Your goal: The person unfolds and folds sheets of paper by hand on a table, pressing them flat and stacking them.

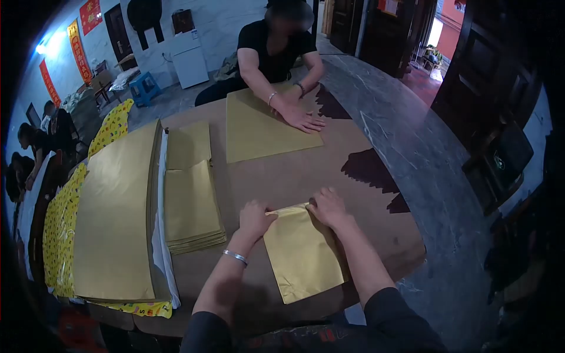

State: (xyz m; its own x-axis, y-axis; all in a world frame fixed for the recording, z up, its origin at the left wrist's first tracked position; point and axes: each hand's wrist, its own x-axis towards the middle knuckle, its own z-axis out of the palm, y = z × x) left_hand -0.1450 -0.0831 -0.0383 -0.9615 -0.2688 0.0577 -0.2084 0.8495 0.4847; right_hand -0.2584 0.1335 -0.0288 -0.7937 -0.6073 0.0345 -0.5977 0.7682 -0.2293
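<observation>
A folded piece of gold paper (306, 253) lies on the brown table covering in front of me, its surface slightly creased. My left hand (256, 219) is closed with thumb and fingers on its far left corner, and a silver bracelet circles that wrist. My right hand (328, 206) pinches the far edge close to the right corner, with the forearm passing along the paper's right side. Left of my left hand sits a stack of folded gold paper (191, 206), with more folded pieces behind it.
A tall pile of large gold sheets (115, 217) stands on yellow patterned cloth (59, 229) at the left. Across the table, another person's hands (297, 115) press on a large gold sheet (253, 138). Dark jagged patches (368, 170) mark the right side. A chair (500, 159) stands beyond.
</observation>
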